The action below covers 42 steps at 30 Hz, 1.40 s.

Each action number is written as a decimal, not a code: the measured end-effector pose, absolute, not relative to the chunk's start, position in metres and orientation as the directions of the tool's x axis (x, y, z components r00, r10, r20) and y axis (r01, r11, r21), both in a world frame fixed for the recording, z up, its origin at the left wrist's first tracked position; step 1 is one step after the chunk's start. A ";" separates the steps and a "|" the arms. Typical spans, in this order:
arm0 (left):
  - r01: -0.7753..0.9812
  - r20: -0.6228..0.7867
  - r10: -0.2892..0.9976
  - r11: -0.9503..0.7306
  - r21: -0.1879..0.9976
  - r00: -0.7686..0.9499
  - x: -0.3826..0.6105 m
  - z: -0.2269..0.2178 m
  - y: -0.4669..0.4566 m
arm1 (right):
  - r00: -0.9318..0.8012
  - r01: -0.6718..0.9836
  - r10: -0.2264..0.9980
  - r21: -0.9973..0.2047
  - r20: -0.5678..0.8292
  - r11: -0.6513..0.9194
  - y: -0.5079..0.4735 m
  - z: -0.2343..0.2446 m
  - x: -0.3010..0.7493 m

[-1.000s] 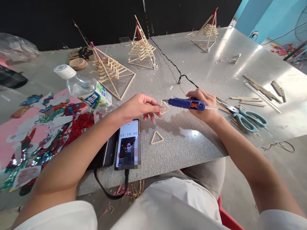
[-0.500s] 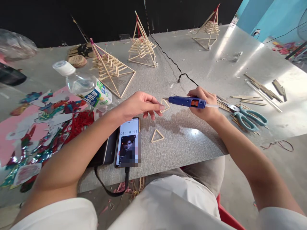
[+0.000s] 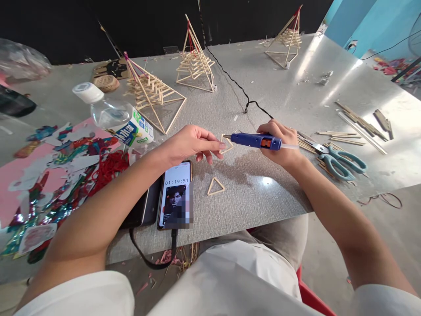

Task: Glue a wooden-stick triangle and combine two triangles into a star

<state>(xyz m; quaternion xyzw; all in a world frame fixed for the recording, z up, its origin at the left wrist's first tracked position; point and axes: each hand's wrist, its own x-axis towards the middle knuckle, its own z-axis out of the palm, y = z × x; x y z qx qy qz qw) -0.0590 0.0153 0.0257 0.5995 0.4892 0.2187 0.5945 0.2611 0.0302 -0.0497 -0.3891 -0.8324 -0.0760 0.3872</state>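
1. Far left: shiny scraps and cut paper (image 3: 54, 177) lie strewn on a grey tabletop (image 3: 250, 197), with a tangle of red yarn (image 3: 110, 169) beside them.
2. Next, a clear bottle (image 3: 113, 117) with a white cap leans over. Just beyond it stands a pyramid made of sticks (image 3: 154, 94).
3. Near the front edge, a phone (image 3: 174, 193) lies face up, its screen showing 01:19:51.
4. Left hand (image 3: 194, 144): reaching in above the tabletop, thumb and forefinger pinching a small stick triangle (image 3: 227, 149). The triangle juts out to the right of the fingertips; the other fingers curl loosely below.
5. A second small triangle (image 3: 216, 192) lies flat on the tabletop, closer to the wearer than the left hand and apart from it.
6. A blue glue gun (image 3: 253, 141) points left, its nozzle at the held triangle's upper corner; whether they touch cannot be told.
7. Right hand (image 3: 280, 137): wrapped around the glue gun's handle, to the right of the held triangle.
8. Farthest right: scissors (image 3: 325, 154) with blue-grey handles rest on thin sticks, just beside the right hand.
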 end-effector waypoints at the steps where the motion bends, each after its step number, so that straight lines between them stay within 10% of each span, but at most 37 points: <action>1: 0.324 -0.319 0.846 0.186 0.928 0.428 -0.059 0.026 0.015 | -0.397 0.711 0.598 -0.179 0.696 0.680 0.030 -0.049 0.261; 28: 0.308 -0.327 0.842 0.204 0.929 0.429 -0.059 0.025 0.016 | -0.436 0.704 0.443 -0.009 0.783 0.710 0.030 -0.046 0.259; 42: 0.344 -0.288 0.854 0.139 0.929 0.433 -0.058 0.024 0.015 | -0.263 0.728 0.565 -0.224 0.782 0.648 0.032 -0.047 0.260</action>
